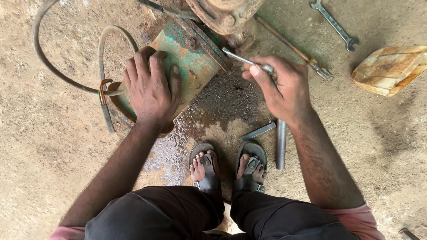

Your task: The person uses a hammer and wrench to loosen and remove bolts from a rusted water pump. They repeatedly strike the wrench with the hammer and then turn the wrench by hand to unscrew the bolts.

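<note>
in the head view, the left hand [150, 89] is pressing flat, fingers spread, on the rusty green motor casing [187, 53] lying on the wet floor [66, 146]; the right hand [282, 86], just right of it, is pinching a thin metal tool [242, 59] whose tip is touching the casing's far flange, a steel pipe [280, 144] lying near the sandalled feet

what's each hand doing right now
Left hand: open, flat on the green motor housing.
Right hand: closed on a thin metal tool.
</note>
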